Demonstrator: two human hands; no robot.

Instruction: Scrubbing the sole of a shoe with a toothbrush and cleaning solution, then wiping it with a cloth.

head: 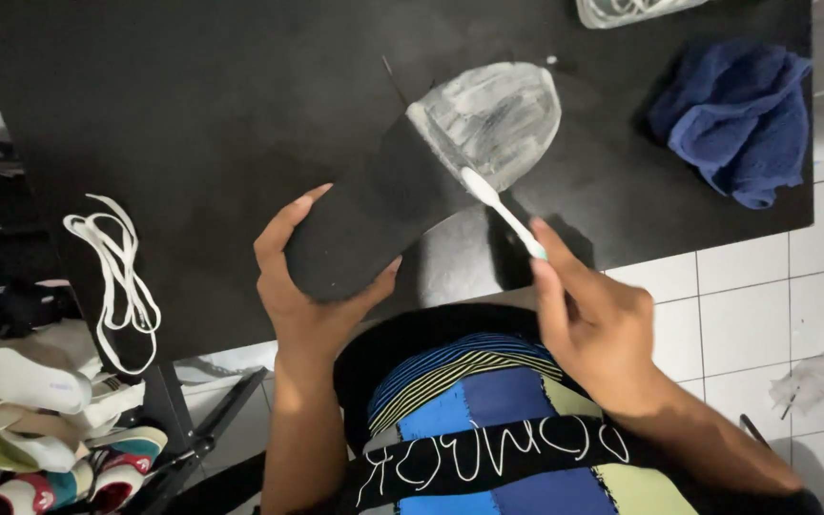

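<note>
My left hand (299, 286) grips the heel end of a black shoe insole (379, 215), held tilted over a black table (193, 114). The insole's toe end (498, 114) is covered in white soapy foam. My right hand (588, 319) holds a white toothbrush (503, 210) by its handle. The brush head rests on the insole at the edge of the foam.
A crumpled blue towel (736, 114) lies at the table's right side. White shoelaces (116, 277) hang over the left edge. Several shoes (40, 420) are piled at lower left. A clear container (622, 10) sits at the top edge. White floor tiles (765, 315) lie to the right.
</note>
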